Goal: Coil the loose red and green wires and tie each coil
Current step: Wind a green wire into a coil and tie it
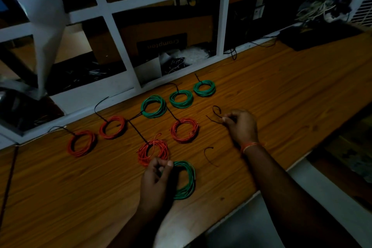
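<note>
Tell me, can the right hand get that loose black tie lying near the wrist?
Probably yes. The loose black tie lies bare on the table beside the right hand, though its fingers already pinch another tie.

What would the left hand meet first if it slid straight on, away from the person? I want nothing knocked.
Probably the nearest red coil, lying just beyond the left hand, which holds the green coil. Depth is hard to judge, so the gap is uncertain.

I see four red wire coils (184, 130) and four green wire coils (204, 88) on the orange-brown, wood-grained desk (281, 86), black ties (210, 156) among them, a white shelf frame (118, 32) behind, and an orange wristband (249, 145).
</note>
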The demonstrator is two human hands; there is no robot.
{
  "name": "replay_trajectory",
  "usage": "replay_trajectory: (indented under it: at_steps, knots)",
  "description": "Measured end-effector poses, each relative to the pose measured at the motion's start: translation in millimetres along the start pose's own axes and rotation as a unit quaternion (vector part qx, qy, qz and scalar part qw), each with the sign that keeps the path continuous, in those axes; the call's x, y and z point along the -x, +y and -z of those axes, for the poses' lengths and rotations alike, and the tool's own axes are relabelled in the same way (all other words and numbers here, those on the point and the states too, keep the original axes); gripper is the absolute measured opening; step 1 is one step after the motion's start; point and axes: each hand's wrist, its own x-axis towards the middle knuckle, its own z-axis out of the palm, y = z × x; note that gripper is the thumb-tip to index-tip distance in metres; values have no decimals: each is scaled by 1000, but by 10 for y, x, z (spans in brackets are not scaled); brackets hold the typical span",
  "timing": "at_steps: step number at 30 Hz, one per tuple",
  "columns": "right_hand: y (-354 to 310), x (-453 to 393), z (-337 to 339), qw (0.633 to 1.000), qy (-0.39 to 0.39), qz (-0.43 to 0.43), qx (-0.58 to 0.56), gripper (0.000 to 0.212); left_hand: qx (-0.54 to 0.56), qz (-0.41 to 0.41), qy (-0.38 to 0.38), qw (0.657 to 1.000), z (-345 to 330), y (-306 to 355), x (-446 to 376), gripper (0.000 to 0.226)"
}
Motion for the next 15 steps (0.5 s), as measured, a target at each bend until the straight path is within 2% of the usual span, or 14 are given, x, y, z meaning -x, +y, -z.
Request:
replay_trajectory:
  at_steps: [3,7,11,15]
  knots:
    - [35,59,44,998,9,20,-55,5,10,2,-2,1000,3,-18,-14,24]
    - [-117,233,156,985,35,20,-165,11,14,5,-2,1000,9,-65,-40,20]
    - [-361,613,225,933,1,-16,-360,15,12,0,-2,1000,18,-111,-64,19]
    - [-473,1125,241,940,-77,60,-325,13,10,-2,0,1000,32,-148,-87,17]
